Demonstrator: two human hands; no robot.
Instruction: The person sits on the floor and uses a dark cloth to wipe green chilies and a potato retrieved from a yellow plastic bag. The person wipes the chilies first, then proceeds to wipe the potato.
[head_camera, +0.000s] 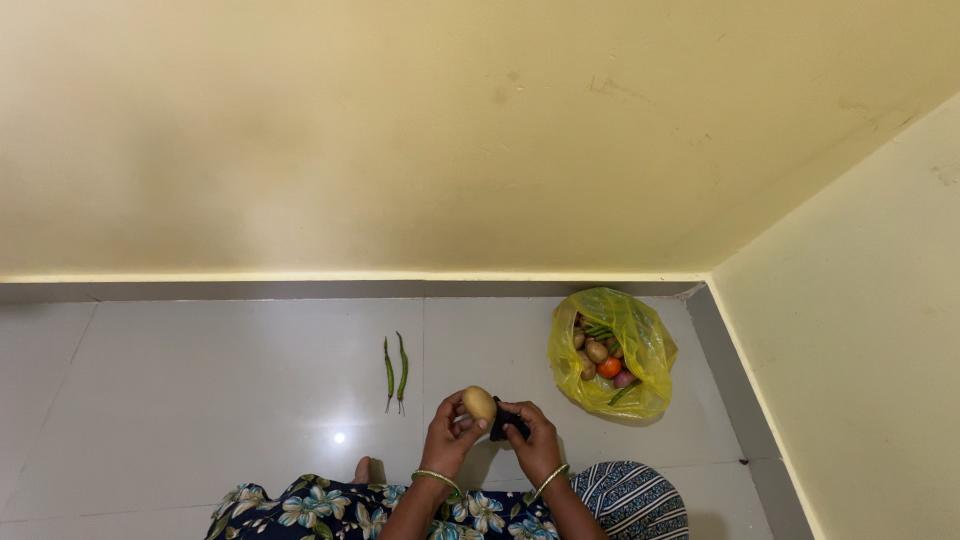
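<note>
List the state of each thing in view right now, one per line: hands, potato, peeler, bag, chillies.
Left hand: fingers closed around the potato, held above the floor.
Potato: held up, skin looks unpeeled.
Right hand: fingers closed on the dark peeler.
Dark peeler: against the potato's side.
Yellow plastic bag: open, lying on the floor, vegetables inside.
Two green chillies: lying loose on the floor tiles, side by side.
</note>
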